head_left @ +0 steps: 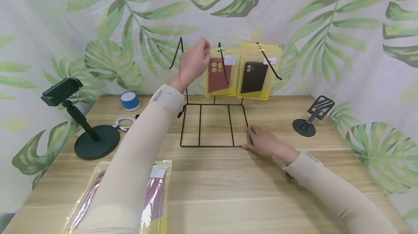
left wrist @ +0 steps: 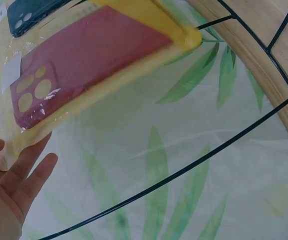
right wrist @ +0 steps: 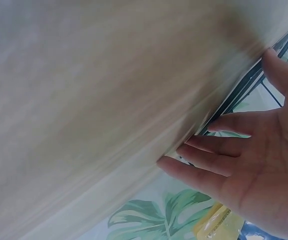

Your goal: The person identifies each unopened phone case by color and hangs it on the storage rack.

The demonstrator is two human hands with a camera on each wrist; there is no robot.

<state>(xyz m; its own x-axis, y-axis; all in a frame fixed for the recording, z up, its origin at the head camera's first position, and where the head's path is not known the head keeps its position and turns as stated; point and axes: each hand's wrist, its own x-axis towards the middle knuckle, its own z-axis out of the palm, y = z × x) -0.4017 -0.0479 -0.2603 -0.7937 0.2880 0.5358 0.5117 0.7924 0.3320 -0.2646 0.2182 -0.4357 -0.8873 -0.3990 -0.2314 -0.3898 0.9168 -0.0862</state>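
My left hand [head_left: 194, 59] is raised at the upper part of a black wire display rack [head_left: 200, 125]. Its thumb and fingers pinch the upper corner of a clear-and-yellow bag with a red phone case [head_left: 219, 76], which hangs at the middle hook [head_left: 223, 63]. Close up in the left wrist view, the red phone case [left wrist: 89, 60] lies tilted above the fingers. Beside it a bagged black phone case [head_left: 253, 77] hangs at the right hook. My right hand [head_left: 262, 141] rests at the rack base's front right corner, fingers extended and fingertips down on the wood [right wrist: 109, 125].
More bagged red phone cases [head_left: 156, 197] lie at the front left, partly under my left sleeve. A dark green phone stand [head_left: 94, 141], a white cable [head_left: 124, 122] and a blue-and-white round device [head_left: 129, 101] stand left. A black folding stand [head_left: 305, 127] is at right.
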